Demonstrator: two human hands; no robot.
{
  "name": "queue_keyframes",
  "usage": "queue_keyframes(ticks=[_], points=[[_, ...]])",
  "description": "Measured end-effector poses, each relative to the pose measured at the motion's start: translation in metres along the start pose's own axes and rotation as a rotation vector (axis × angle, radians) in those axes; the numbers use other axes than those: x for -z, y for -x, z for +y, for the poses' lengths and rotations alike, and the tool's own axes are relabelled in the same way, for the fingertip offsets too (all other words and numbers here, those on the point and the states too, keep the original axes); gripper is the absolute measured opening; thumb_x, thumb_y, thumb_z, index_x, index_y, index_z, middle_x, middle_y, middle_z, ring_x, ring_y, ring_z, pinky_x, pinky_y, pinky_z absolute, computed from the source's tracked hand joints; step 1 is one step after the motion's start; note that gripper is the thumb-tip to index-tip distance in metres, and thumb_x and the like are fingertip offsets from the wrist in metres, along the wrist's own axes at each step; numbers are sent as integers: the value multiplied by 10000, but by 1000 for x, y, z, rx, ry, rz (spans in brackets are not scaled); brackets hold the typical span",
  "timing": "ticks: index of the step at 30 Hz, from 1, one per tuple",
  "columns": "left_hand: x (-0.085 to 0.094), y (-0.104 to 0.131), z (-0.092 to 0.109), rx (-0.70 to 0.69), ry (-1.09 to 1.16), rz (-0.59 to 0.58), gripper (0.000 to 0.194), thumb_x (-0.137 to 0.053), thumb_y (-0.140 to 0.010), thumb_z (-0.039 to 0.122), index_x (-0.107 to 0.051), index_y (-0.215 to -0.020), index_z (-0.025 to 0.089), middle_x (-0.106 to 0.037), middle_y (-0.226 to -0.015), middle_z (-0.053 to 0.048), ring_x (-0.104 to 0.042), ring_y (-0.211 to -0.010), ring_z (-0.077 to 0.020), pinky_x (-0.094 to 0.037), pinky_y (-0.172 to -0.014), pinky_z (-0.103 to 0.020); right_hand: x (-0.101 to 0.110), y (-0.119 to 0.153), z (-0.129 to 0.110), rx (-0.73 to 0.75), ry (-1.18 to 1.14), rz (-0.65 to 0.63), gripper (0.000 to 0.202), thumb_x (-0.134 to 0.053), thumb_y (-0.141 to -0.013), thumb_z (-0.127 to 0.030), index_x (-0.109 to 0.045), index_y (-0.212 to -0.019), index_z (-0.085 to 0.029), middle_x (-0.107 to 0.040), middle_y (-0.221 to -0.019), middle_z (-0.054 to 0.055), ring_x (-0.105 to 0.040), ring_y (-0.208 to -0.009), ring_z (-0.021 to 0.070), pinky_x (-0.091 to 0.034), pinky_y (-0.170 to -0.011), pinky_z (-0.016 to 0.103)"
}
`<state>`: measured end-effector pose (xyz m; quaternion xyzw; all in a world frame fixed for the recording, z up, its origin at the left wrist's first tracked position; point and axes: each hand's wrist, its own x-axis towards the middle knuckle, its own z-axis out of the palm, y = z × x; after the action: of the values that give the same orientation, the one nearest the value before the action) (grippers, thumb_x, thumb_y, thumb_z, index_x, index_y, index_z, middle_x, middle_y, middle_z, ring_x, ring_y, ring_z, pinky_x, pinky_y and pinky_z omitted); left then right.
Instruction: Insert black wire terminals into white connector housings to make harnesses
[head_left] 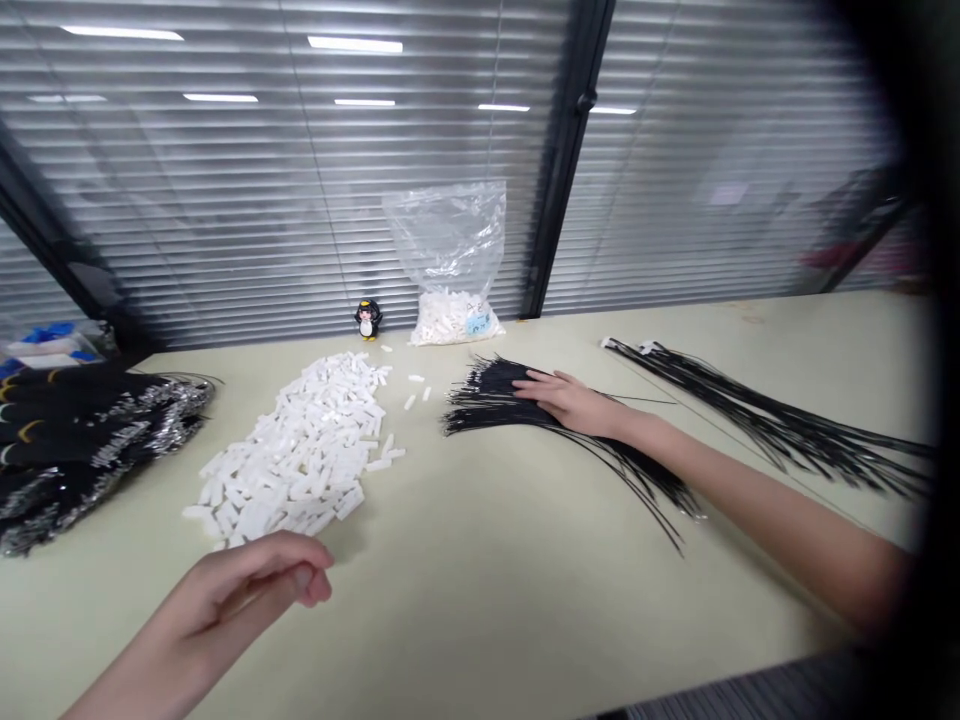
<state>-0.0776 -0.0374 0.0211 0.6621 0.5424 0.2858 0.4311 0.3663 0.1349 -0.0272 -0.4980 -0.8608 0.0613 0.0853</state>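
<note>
My right hand (566, 400) lies flat on a fanned bundle of thin black wires (502, 385), palm down, with its fingers stretched out over them. The wires have small metal tips at the left end. At the lower left, my left hand (259, 580) hovers just in front of a heap of small white plastic pieces (300, 450). Its fingers are curled in and meet the thumb. Whatever is between those fingertips, if anything, is hidden.
A second black wire bundle (712, 390) with white ends lies to the right. Black bundles with silvery tips (112, 440) sit at the left. A clear bag of white pieces (450, 315) and a penguin figurine (367, 320) stand at the back by the blinds (225, 200).
</note>
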Motion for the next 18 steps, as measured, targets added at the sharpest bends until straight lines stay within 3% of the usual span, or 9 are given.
queue_keyframes(ticks=[4, 7, 10, 12, 15, 18], points=[[-1, 0, -2, -2, -12, -11, 273, -497, -850, 470, -675, -859, 263, -648, -809, -14, -591, -828, -162, -458, -757, -210, 12, 13, -7, 73, -8, -36, 443, -244, -920, -246, -498, -1279, -298, -467, -1339, -48, -276, -1366, 110, -194, -1168, 307], [3, -1, -4, 2, -34, -17, 284, -486, -856, 473, -671, -868, 258, -647, -817, -18, -592, -834, -165, -462, -767, -218, 19, 19, -7, 19, -13, -2, 450, -259, -927, -407, -424, -1336, -313, -336, -1432, -52, -236, -1384, 122, -191, -1177, 298], [10, -2, -6, -11, -91, -54, 283, -478, -863, 473, -661, -903, 259, -653, -852, -22, -600, -859, -174, -467, -780, -227, 18, 21, 3, -76, -8, -30, 812, -450, -787, -636, -107, -1454, -323, -68, -1516, -7, -103, -1421, 228, -179, -1177, 406], [14, -4, -6, -43, -130, -95, 267, -479, -868, 462, -649, -929, 265, -657, -879, -18, -607, -881, -174, -469, -789, -223, 11, 18, 14, -149, 2, -77, 1065, -533, -666, -721, 46, -1454, -300, 1, -1515, 56, -43, -1413, 318, -161, -1145, 525], [19, -9, -6, -96, -150, -17, 231, -461, -893, 422, -624, -957, 272, -655, -902, -3, -605, -895, -150, -453, -808, -204, 1, 4, 34, -233, 17, -95, 1111, -495, -642, -774, 103, -1446, -292, -35, -1508, 109, -41, -1397, 377, -94, -1096, 630], [24, -18, -5, -109, -174, -7, 215, -485, -889, 409, -610, -984, 262, -657, -943, -5, -605, -923, -141, -449, -821, -197, -3, -13, 48, -267, 21, -72, 1036, -440, -673, -782, 33, -1458, -298, -171, -1486, 123, -190, -1370, 372, -176, -1090, 601]])
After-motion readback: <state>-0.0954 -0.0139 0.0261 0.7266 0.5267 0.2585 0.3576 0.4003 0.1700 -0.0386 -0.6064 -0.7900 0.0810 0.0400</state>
